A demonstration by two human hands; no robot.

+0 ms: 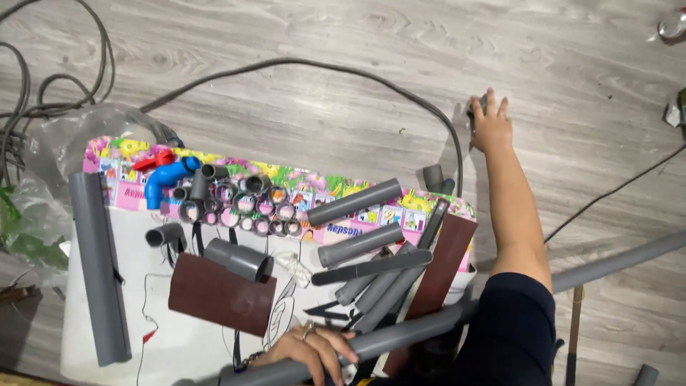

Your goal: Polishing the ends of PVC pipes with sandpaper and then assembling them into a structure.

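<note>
Below, at the lower edge of the view, a long grey plastic pipe (400,337) is held by the left hand (309,350), whose fingers are wrapped over its smooth, round length. The pipe is seen running slantwise from the bottom of the frame up toward the right, where it passes behind the dark sleeve (511,329) and continues across the grey wood-grain floor (343,64). A ring is worn on one finger of that hand.

The right hand (490,123) is stretched far out over the floor, well apart from the pipe, with its fingers laid on a small dark object (477,107) that is mostly covered; whether it is gripped cannot be told.

Between the two hands a flat board with a colourful printed border (286,187) is spread. On it are laid several short grey pipe lengths (355,202), a cluster of small grey ring fittings (246,204), a blue elbow fitting (163,180), a brown sheet of sandpaper (218,293) and a long grey pipe half (100,268) along the left side.
</note>
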